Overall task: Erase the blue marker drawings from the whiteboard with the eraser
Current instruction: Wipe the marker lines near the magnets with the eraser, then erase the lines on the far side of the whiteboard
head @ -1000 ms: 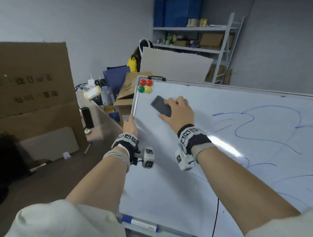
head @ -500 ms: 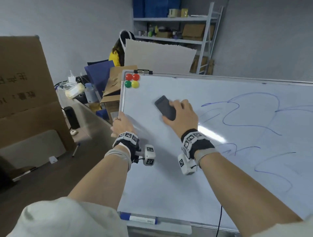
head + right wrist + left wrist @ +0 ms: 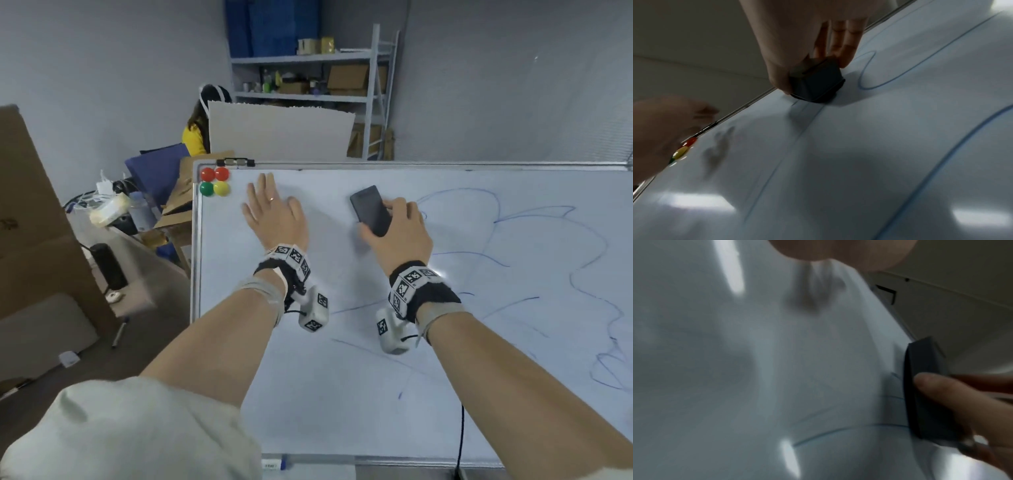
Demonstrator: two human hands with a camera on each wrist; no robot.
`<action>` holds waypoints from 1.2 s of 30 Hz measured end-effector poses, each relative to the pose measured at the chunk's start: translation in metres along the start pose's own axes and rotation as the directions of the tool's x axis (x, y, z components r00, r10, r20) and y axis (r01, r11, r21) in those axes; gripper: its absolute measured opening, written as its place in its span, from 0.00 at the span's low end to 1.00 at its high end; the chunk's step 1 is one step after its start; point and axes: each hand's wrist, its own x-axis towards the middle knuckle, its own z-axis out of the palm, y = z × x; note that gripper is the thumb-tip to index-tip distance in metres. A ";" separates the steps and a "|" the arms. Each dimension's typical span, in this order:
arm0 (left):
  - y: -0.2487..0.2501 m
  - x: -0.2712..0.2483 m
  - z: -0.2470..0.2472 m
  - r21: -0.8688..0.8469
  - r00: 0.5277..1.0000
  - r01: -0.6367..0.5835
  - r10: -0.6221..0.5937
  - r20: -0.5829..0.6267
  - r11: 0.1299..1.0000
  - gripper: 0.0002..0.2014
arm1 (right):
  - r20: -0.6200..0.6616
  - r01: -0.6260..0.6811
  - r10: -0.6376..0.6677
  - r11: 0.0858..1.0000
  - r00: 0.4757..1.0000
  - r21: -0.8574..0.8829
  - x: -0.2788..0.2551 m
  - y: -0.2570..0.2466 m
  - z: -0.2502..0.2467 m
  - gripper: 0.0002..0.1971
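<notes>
A big whiteboard (image 3: 342,394) fills the lower right of the head view. Blue marker lines (image 3: 548,240) run over its right half, with fainter strokes (image 3: 349,308) near the middle. My right hand (image 3: 399,229) grips a dark grey eraser (image 3: 370,214) and holds it flat against the board, beside the left end of the drawing. In the right wrist view the eraser (image 3: 816,84) sits on the board under my fingers, next to a blue loop (image 3: 869,71). My left hand (image 3: 270,212) lies flat on the board at the upper left, fingers straight.
Red, green and yellow magnets (image 3: 214,186) cluster in the board's top left corner, close to my left hand. A blue-capped marker (image 3: 274,464) lies on the tray at the bottom edge. Cardboard boxes (image 3: 30,222), a cluttered desk and a metal shelf (image 3: 308,85) stand behind; a person (image 3: 198,137) sits beyond.
My left hand left the board's left edge and now lies flat on the surface near the magnets. My right hand has slid the eraser to the right, toward the blue lines.
</notes>
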 end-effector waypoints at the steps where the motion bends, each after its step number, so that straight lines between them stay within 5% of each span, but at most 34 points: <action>1: 0.018 0.000 0.007 -0.008 0.997 -0.048 0.049 0.057 0.999 0.29 | -0.025 -0.023 0.023 1.000 0.999 0.001 0.003 0.012 -0.006 0.27; 5: 0.069 0.004 0.032 0.083 0.935 -0.240 0.208 0.289 0.967 0.27 | -0.118 -0.133 0.134 0.991 0.984 0.011 0.018 0.066 -0.033 0.27; 10: 0.091 0.022 0.041 0.185 0.909 -0.271 0.188 0.372 0.945 0.30 | -0.102 -0.127 0.127 0.992 0.987 0.007 0.031 0.098 -0.046 0.29; 14: 0.089 0.024 0.040 0.132 0.913 -0.247 0.185 0.363 0.960 0.28 | -0.044 -0.022 0.024 0.999 0.999 0.039 0.035 0.084 -0.030 0.30; 18: 0.079 0.022 0.039 0.047 0.885 -0.325 0.286 0.367 0.945 0.31 | 0.123 0.205 -0.225 0.965 0.966 0.162 0.024 0.038 0.006 0.29; 23: 0.066 0.032 0.035 -0.055 0.878 -0.341 0.339 0.338 0.939 0.35 | 0.114 0.347 -0.359 0.931 0.926 0.108 0.004 0.000 0.031 0.26; 25: 0.062 0.035 0.034 -0.072 0.874 -0.353 0.356 0.329 0.933 0.34 | 0.105 0.295 -0.298 0.955 0.949 0.037 0.005 0.006 0.024 0.28; 27: 0.062 0.034 0.037 -0.069 0.872 -0.375 0.377 0.313 0.925 0.35 | 0.063 0.100 -0.100 0.995 0.993 0.004 0.005 0.025 0.010 0.29; 30: 0.065 0.027 0.039 -0.063 0.867 -0.402 0.401 0.294 0.914 0.34 | -0.097 -0.126 0.127 0.992 0.987 0.008 0.002 0.052 -0.012 0.28; 33: 0.065 0.022 0.040 -0.049 0.865 -0.423 0.420 0.276 0.905 0.31 | -0.136 -0.169 0.169 0.986 0.976 0.014 0.000 0.048 -0.016 0.28; 36: 0.056 0.021 0.039 -0.040 0.886 -0.411 0.409 0.220 0.911 0.30 | -0.021 -0.048 0.049 0.998 0.999 0.028 -0.004 0.031 -0.007 0.29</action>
